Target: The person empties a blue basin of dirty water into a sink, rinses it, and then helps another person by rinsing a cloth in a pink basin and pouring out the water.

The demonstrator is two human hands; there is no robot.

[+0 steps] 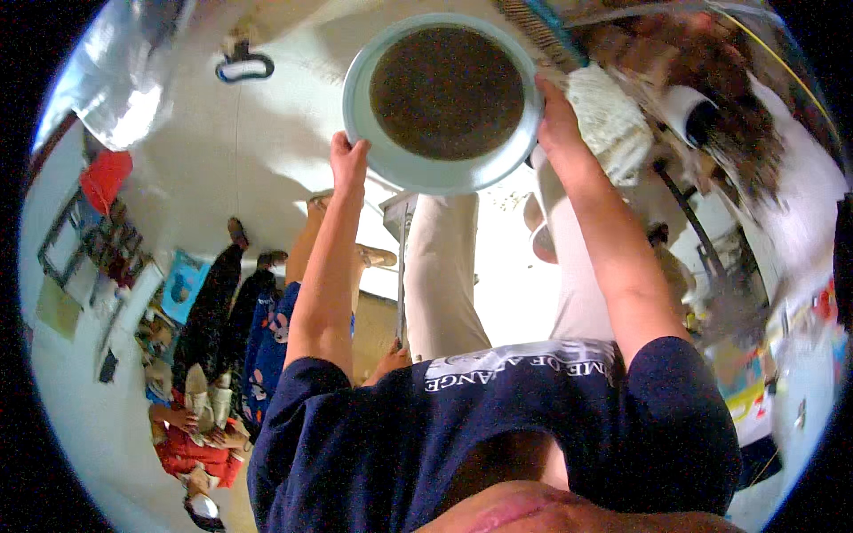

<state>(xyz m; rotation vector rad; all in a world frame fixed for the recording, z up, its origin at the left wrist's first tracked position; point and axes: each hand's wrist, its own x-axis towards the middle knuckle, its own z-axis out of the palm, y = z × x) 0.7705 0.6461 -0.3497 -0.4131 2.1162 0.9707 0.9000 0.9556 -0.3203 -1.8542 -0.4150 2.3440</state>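
A pale blue round basin (426, 174) is held out in front of me, at the top middle of the head view. Dark brown, murky liquid (448, 93) covers much of its bottom. My left hand (558, 120) grips the basin's rim on the right side, its fingers partly hidden. At the lower left of the rim, my right hand (349, 156) has its thumb over the edge and its fingers behind. Below the basin my light trousers show, with the floor between the legs.
A brush or broom head (543, 30) with a blue edge lies beyond the basin at right. A whitish cloth or mat (610, 123) is beside my left hand. One slipper (244, 67) lies on the floor. Several people are at left, including one in red (200, 456).
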